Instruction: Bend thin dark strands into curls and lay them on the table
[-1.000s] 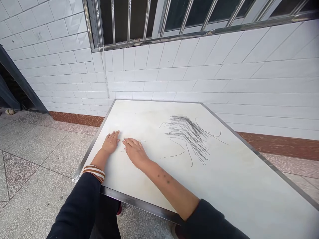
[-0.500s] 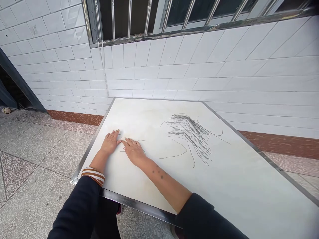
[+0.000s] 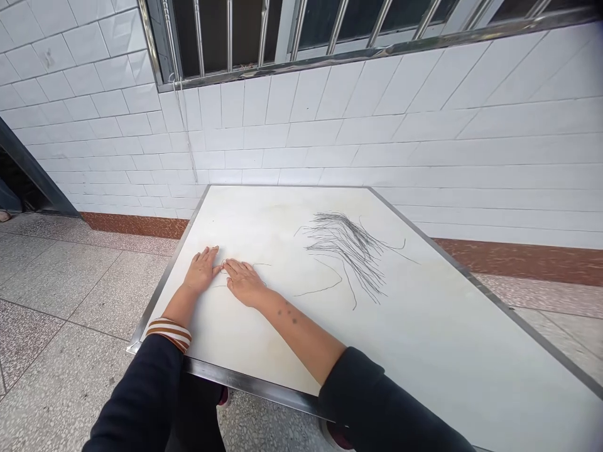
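My left hand (image 3: 201, 270) lies flat on the white tabletop (image 3: 264, 220) near its left edge, palm down, with its fingers pointing away from me. Beside it, my right hand (image 3: 244, 284) rests palm down too, its fingertips close to my left thumb. Under and around both hands run a few thin dark strands (image 3: 262, 264), partly covered by the fingers. To the right spreads a loose bundle of thin, dark, wire-like strands (image 3: 351, 242), bent in the middle. A few single strands (image 3: 325, 289) lie apart from it. What the strands are made of I cannot tell.
A metal trim (image 3: 249, 383) edges the table. Behind it stands a white tiled wall (image 3: 301, 135) with a barred window (image 3: 282, 37) and a hanging cord (image 3: 186, 132). Speckled floor tiles (image 3: 56, 270) lie at the left, near a dark doorway (image 3: 19, 182).
The camera view has shifted slightly, so the table and strands sit a little further left. Both hands stay flat at nearly the same spot on the table.
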Tool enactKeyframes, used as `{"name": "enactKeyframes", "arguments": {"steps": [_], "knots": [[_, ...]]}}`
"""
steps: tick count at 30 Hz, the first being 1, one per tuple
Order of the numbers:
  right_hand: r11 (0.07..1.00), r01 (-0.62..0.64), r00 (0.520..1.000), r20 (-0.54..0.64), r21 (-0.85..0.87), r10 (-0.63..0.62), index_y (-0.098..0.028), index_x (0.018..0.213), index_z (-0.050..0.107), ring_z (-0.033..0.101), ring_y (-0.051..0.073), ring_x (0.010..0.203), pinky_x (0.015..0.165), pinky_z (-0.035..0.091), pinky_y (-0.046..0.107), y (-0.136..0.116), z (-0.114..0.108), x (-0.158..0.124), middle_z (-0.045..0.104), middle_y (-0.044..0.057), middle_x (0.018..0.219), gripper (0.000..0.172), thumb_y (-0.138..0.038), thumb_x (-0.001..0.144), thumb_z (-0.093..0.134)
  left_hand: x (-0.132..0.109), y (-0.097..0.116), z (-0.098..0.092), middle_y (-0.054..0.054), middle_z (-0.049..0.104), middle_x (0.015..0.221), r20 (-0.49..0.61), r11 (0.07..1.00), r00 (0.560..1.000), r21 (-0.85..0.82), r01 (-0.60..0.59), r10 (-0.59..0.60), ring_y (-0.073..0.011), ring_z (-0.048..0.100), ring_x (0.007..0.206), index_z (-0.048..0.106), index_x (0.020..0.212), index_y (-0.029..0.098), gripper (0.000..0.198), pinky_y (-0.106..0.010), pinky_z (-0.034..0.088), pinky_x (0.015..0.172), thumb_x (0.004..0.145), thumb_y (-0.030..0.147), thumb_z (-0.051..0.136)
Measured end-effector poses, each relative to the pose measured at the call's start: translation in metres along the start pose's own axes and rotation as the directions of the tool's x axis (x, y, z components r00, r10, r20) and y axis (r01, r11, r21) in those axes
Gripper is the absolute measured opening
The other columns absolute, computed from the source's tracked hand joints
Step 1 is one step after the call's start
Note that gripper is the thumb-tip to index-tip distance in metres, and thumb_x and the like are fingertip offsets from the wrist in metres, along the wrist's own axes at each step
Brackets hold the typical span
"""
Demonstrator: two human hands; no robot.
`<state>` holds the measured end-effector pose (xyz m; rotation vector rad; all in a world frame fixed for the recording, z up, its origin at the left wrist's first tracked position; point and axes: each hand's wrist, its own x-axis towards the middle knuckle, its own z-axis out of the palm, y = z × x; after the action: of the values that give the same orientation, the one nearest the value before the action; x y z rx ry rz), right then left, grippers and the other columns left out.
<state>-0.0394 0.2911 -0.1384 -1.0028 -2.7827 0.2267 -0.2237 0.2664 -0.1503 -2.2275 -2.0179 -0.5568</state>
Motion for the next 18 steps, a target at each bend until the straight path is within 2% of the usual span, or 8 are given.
{"name": "enactKeyframes", "arguments": {"steps": [7, 12, 16, 18], "knots": [[1.000, 0.022, 0.998, -0.058, 0.015, -0.021, -0.014, 0.142, 0.040, 0.034, 0.019, 0.137, 0.113, 0.023, 0.038, -0.004, -0.005, 0.003, 0.041, 0.010, 0.148, 0.047, -0.019, 0.096, 0.031, -0.002, -0.002, -0.005, -0.011, 0.042, 0.150, -0.054, 0.994, 0.998, -0.104, -0.022, 0.016, -0.0262, 0.024, 0.145, 0.029, 0.148, 0.021, 0.056, -0.050, 0.025, 0.114, 0.098, 0.045, 0.038], [0.998, 0.010, 0.998, -0.067, 0.063, -0.006, -0.015, 0.138, 0.045, 0.037, 0.020, 0.135, 0.111, 0.027, 0.040, -0.005, -0.010, 0.006, 0.046, 0.011, 0.143, 0.044, -0.015, 0.096, 0.033, -0.003, -0.001, -0.010, -0.010, 0.041, 0.151, -0.119, 0.975, 0.993, -0.221, -0.028, 0.001, -0.0238, 0.025, 0.144, 0.030, 0.147, 0.022, 0.049, -0.047, 0.028, 0.114, 0.100, 0.037, 0.031], [0.993, -0.015, 0.996, -0.089, 0.119, 0.026, -0.014, 0.138, 0.046, 0.034, 0.021, 0.137, 0.112, 0.029, 0.040, -0.006, -0.024, 0.001, 0.044, 0.011, 0.145, 0.043, -0.015, 0.098, 0.031, -0.005, 0.001, -0.016, -0.010, 0.041, 0.150, -0.221, 0.942, 0.973, -0.336, -0.015, -0.064, -0.0198, 0.026, 0.144, 0.031, 0.147, 0.022, 0.048, -0.042, 0.029, 0.115, 0.101, 0.034, 0.030], [0.989, -0.031, 0.994, -0.097, 0.144, 0.045, -0.015, 0.137, 0.048, 0.039, 0.022, 0.134, 0.110, 0.033, 0.041, -0.010, -0.034, -0.014, 0.046, 0.011, 0.144, 0.042, -0.017, 0.098, 0.032, -0.006, -0.001, -0.017, -0.009, 0.041, 0.150, -0.287, 0.914, 0.948, -0.406, 0.012, -0.140, -0.0193, 0.028, 0.143, 0.033, 0.146, 0.024, 0.047, -0.041, 0.028, 0.115, 0.100, 0.035, 0.031]]}}
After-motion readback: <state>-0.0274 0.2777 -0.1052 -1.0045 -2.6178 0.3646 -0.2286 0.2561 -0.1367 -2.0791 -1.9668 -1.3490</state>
